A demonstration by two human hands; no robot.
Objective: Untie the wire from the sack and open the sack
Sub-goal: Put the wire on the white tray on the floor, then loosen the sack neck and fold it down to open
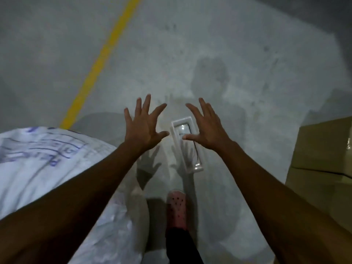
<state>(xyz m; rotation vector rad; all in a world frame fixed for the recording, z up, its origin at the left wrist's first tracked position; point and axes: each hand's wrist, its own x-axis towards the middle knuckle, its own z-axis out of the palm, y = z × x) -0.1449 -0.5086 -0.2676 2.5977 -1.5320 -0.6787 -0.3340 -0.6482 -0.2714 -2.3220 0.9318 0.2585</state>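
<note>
Sack (43,168) low at left, white woven with blue print, long axis running toward lower centre, beneath left forearm. Left hand (144,126) nearer; right hand (207,130) well apart above floor (190,44). Both sets of fingers (146,103) spread wide, holding nothing. Wire not discernible.

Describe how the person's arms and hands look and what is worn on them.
Both arms are bare from the bottom edge of the view up to the wrists; no sleeves show. The left hand and the right hand wear no gloves, and no rings, watch or bracelets can be seen, though the picture is dim and somewhat blurred. No markings show on either arm.
</note>
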